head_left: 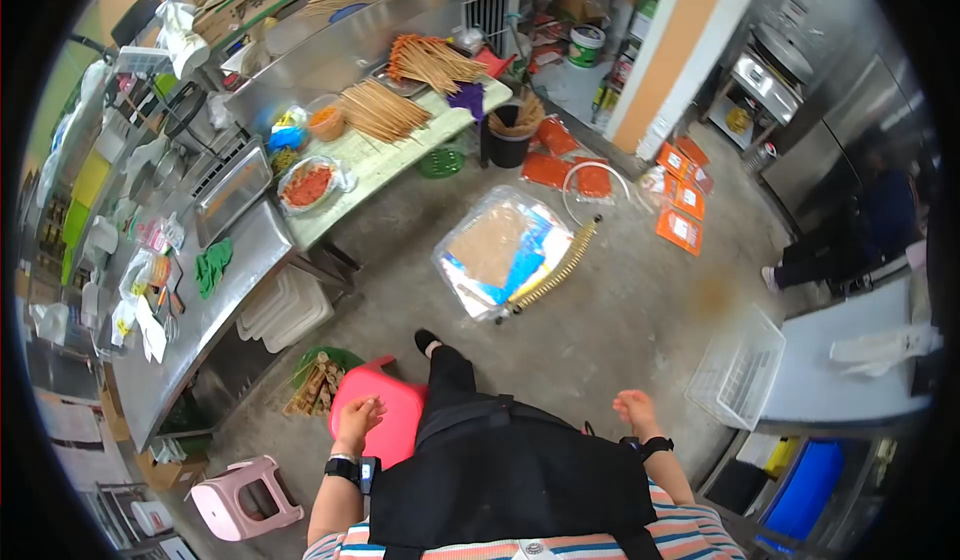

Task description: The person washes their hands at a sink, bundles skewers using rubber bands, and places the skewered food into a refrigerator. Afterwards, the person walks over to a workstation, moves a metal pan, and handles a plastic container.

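Both my hands hang at my sides, in front of the black apron (510, 475). My left hand (358, 424) holds nothing, its fingers loosely bent and a little apart. It shows over a pink-red plastic stool (378, 390), and whether it touches the stool I cannot tell. My right hand (637, 413) is above bare floor, also without anything in it, fingers loosely bent. On the floor ahead lies a clear plastic-wrapped pack (487, 247) with brown and blue contents, a coiled spring-like tube (555, 278) along its side.
A long table (390, 175) bears bundles of skewers (385, 110) and a bowl of red food (308, 185). Left stands a steel counter (225, 305). Orange-red packets (680, 230) lie by the pillar. A white wire basket (738, 370), pink stool (243, 500) and dark bin (508, 145) stand around. Another person (850, 230) is at right.
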A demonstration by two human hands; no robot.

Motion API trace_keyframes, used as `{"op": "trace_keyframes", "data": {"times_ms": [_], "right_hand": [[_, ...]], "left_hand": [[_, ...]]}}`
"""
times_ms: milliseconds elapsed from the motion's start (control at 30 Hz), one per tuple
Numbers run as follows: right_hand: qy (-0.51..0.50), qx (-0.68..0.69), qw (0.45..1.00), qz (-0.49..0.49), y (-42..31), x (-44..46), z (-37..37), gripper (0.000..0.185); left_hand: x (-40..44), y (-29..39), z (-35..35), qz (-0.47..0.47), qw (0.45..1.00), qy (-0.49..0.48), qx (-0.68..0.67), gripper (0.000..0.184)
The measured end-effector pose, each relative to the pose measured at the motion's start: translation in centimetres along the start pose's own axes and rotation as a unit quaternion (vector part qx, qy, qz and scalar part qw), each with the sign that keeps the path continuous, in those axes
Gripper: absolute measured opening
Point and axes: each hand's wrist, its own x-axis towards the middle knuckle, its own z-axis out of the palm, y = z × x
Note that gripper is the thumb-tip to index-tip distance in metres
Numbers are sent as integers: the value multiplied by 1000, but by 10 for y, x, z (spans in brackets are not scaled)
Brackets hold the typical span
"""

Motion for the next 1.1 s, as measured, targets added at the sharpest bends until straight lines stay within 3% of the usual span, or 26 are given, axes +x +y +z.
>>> {"op": "trace_keyframes", "data": {"times_ms": [67, 133, 167, 200, 233, 267, 367, 400, 467, 500, 567, 633, 700, 800, 867, 900, 933, 967, 1000, 1100], "right_hand": [[-61, -43, 996, 57, -11, 6, 33, 8], [-24, -99, 993, 61, -7, 21, 50, 9], [-67, -354, 932, -35, -7, 34, 44, 10], [-108, -580, 796, -133, -7, 56, 34, 12], [-62, -624, 733, -264, 20, 87, 15, 18], [-35, -624, 766, -149, -35, 60, 37, 24], [-25, -633, 766, -109, -86, 105, 30, 24], [4, -665, 731, -157, -102, 123, 29, 24], [-1, -495, 862, -108, -163, 130, 56, 13], [70, -287, 955, -30, -197, 117, 88, 16], [99, -280, 952, -79, -237, 138, 121, 18], [47, -281, 954, -91, -271, 173, 151, 18], [30, -203, 972, -117, -290, 194, 182, 14], [-27, -225, 963, -144, -318, 192, 241, 7], [-79, -244, 931, -260, -305, 262, 246, 7], [-34, -220, 942, -250, -306, 258, 269, 10], [-86, -279, 919, -264, -321, 229, 286, 14], [-62, -230, 927, -292, -328, 200, 315, 14], [-71, -292, 901, -314, -330, 221, 315, 13], [-81, -201, 941, -261, -366, 157, 373, 9]], "left_hand": [[37, 3, -24, 8, 1000, 3, -13, 25], [64, 23, -37, 15, 999, 30, 0, 23], [72, 30, -46, 16, 999, 42, 11, 22], [76, 39, -54, 13, 999, 51, -4, 22], [86, 56, -61, 32, 998, 55, 13, 22], [96, 71, -66, 50, 996, 60, 30, 22], [127, 96, -87, 93, 993, 63, 38, 22], [138, 102, -89, 107, 991, 61, 55, 22], [151, 120, -91, 141, 978, 74, 136, 23], [133, 150, -81, 160, 973, 95, 138, 25], [129, 167, -79, 210, 962, 117, 133, 25], [140, 165, -81, 239, 955, 122, 127, 25], [150, 159, -82, 218, 970, 102, 11, 25], [145, 152, -92, 206, 972, 110, -26, 24], [123, 169, -95, 179, 977, 120, -7, 24], [119, 168, -98, 148, 981, 93, -86, 24], [126, 160, -103, 146, 976, 79, -138, 24], [131, 150, -108, 148, 968, 84, -187, 24], [115, 163, -110, 134, 969, 97, -186, 24], [112, 164, -118, 87, 966, 131, -205, 25]]}}
